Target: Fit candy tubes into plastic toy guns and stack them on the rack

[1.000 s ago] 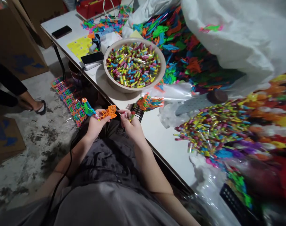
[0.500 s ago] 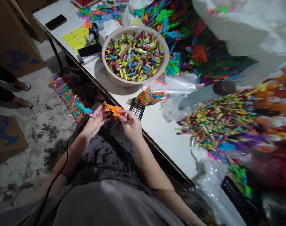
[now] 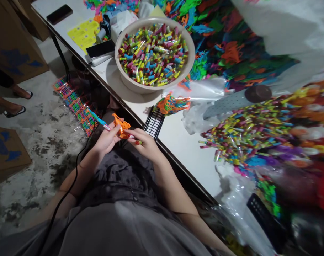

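Left hand [image 3: 106,139]: lately spread, grip closed on orange piece [image 3: 121,125]. Right hand [image 3: 149,144]: closed round small tube [image 3: 138,142], touching piece. Steadied two-handed.

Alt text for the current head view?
A person's left hand and right hand hold an orange plastic piece beside a white table; a blue piece juts from the left hand. On the table stands a round basin of small multicoloured tubes.

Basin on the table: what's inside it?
The basin holds a heap of small tubes with yellow, blue, pink and dark red parts. Its bottom cannot be seen beneath them.
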`<state>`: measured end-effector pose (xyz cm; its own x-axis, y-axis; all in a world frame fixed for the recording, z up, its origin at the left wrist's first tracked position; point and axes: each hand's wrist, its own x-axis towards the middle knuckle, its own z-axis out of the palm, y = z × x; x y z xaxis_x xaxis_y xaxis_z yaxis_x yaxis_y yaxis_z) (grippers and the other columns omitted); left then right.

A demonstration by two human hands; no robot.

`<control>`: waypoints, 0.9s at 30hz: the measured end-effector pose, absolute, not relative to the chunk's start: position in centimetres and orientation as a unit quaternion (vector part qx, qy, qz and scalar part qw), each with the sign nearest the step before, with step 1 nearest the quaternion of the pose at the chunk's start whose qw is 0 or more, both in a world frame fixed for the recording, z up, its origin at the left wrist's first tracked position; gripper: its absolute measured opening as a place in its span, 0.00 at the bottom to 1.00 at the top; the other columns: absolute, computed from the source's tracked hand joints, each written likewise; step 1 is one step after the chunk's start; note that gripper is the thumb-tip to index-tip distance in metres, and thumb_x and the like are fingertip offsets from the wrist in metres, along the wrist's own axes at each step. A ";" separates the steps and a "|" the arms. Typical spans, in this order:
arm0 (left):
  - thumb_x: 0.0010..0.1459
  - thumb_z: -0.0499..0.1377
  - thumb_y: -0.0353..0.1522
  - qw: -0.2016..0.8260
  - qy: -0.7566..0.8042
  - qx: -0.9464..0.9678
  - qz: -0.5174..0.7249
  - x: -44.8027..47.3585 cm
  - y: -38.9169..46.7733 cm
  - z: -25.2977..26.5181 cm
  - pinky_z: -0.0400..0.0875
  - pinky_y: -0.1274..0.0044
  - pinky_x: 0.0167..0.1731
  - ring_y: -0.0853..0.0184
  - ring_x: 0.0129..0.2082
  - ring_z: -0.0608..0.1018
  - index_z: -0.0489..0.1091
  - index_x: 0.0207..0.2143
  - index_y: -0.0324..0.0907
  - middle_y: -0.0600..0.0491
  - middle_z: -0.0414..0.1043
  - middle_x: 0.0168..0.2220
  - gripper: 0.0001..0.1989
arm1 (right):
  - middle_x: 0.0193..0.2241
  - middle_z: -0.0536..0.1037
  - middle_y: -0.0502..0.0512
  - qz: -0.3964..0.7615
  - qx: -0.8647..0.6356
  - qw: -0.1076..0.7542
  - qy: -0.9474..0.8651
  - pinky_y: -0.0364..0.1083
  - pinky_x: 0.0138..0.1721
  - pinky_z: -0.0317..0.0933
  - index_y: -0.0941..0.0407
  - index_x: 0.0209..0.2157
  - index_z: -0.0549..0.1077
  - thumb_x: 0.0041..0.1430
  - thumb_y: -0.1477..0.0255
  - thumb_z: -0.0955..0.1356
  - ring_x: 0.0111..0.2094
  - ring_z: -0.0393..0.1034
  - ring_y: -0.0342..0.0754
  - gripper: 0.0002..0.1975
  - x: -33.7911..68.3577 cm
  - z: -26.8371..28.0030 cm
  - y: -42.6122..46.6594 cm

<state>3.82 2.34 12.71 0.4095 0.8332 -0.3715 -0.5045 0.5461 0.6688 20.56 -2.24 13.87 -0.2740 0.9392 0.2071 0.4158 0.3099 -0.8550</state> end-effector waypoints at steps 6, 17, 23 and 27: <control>0.45 0.67 0.37 0.762 0.397 0.295 0.417 3.9 2.3 12.7 0.73 0.76 0.37 0.67 0.38 0.78 0.67 0.41 0.42 0.52 0.74 0.40 0.21 | 0.36 0.72 0.54 0.425 -0.541 0.428 -0.586 0.46 0.36 0.64 0.53 0.54 0.61 0.62 0.62 0.63 0.33 0.67 0.44 0.20 20.5 12.7 -2.2; 0.45 0.67 0.39 0.747 0.421 0.329 0.397 4.3 2.2 12.6 0.75 0.71 0.39 0.65 0.39 0.78 0.65 0.42 0.42 0.50 0.75 0.40 0.23 | 0.36 0.75 0.54 0.440 -0.571 0.477 -0.502 0.48 0.39 0.66 0.53 0.40 0.65 0.56 0.61 0.67 0.36 0.71 0.47 0.14 20.1 11.5 -1.9; 0.45 0.67 0.40 0.731 0.440 0.333 0.401 4.7 2.4 12.3 0.75 0.72 0.39 0.65 0.40 0.78 0.65 0.43 0.43 0.51 0.76 0.40 0.24 | 0.37 0.76 0.53 0.438 -0.568 0.461 -0.522 0.47 0.39 0.66 0.53 0.40 0.66 0.57 0.61 0.67 0.37 0.72 0.47 0.13 20.3 10.8 -2.5; 0.43 0.68 0.40 0.732 0.438 0.334 0.401 4.9 2.6 12.5 0.75 0.74 0.36 0.64 0.39 0.78 0.65 0.42 0.43 0.50 0.76 0.40 0.24 | 0.36 0.76 0.54 0.394 -0.598 0.496 -0.492 0.46 0.37 0.66 0.53 0.39 0.66 0.57 0.60 0.67 0.35 0.71 0.46 0.13 20.7 11.2 -2.6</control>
<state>4.86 2.60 12.50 0.2950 0.8794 -0.3736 -0.2939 0.4555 0.8403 20.67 -2.56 11.22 0.2065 0.9783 0.0164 0.1974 -0.0252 -0.9800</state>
